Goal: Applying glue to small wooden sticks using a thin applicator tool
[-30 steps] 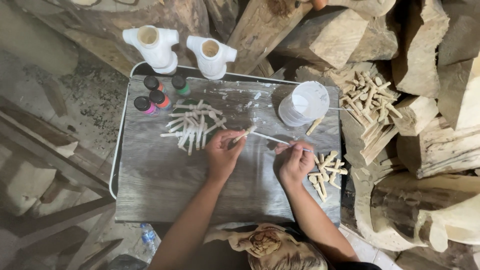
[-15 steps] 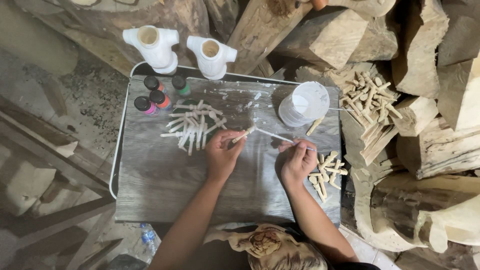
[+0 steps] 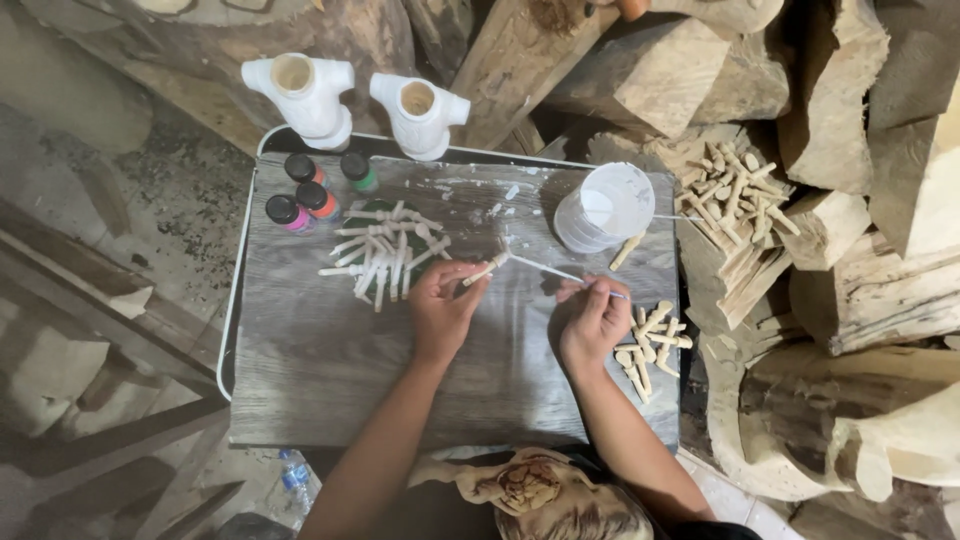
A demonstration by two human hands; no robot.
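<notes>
My left hand (image 3: 441, 308) pinches a small wooden peg (image 3: 486, 270) above the grey tabletop (image 3: 330, 370). My right hand (image 3: 592, 322) grips a thin paintbrush (image 3: 545, 268) whose tip meets the peg's end. A heap of white-painted pegs (image 3: 383, 252) lies left of my left hand, over a dark green disc. Bare wooden pegs (image 3: 650, 345) sit in a pile just right of my right hand. A white cup of white paint (image 3: 605, 207) stands beyond the brush.
Several small paint bottles (image 3: 310, 190) with coloured caps stand at the table's far left. Two white torso-shaped figures (image 3: 300, 95) rest at the far edge. More raw pegs (image 3: 735, 195) lie on wood blocks at right. Rough logs (image 3: 880, 290) surround the table.
The peg and brush tip have shifted slightly to the right and farther from me; both hands stay almost in the same place.
</notes>
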